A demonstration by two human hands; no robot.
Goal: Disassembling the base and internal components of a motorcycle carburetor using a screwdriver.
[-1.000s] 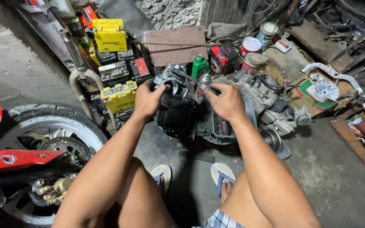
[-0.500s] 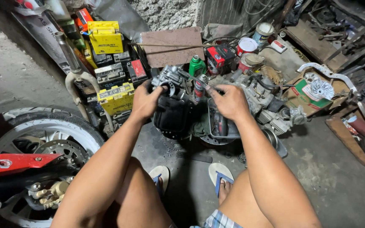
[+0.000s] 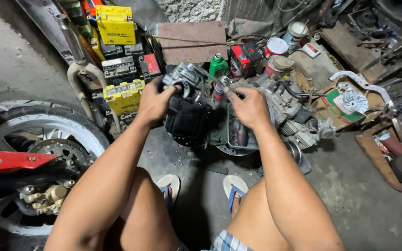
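On the concrete floor of a workshop, two bare hands work at a carburettor above a dark engine block.
From left: a motorcycle wheel (image 3: 47,139); a yellow battery (image 3: 124,95); the left hand (image 3: 153,101), clenched around the grey carburettor (image 3: 184,78); the black engine block (image 3: 187,121) beneath; the right hand (image 3: 250,108), fingers curled on the block's edge, its hold unclear; a cardboard box (image 3: 336,100).
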